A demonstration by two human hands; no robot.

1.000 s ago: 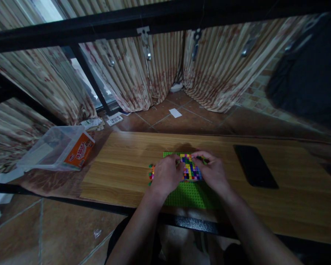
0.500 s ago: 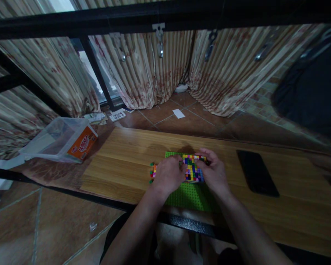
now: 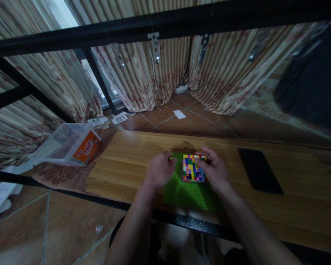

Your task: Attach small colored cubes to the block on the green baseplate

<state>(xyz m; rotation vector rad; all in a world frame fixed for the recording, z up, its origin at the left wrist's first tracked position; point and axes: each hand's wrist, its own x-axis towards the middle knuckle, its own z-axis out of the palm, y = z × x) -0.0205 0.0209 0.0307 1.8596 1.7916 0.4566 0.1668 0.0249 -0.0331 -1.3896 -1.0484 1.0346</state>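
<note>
A green studded baseplate lies on the wooden table in front of me. On its far right part sits a square patch of many small coloured bricks. My right hand rests at the patch's right edge, fingertips pressed on its top corner. My left hand hovers at the plate's left edge with fingers curled; whether it holds anything is hidden. The loose bricks left of the plate are hidden behind that hand.
A black phone lies flat on the table to the right. A clear plastic box with an orange label sits on its side at the left end. A black metal bar crosses overhead; curtains hang behind.
My left hand has drawn back to the left, off the coloured patch, which now shows fully. My right hand stays at the patch's right edge. The view shifted slightly.
</note>
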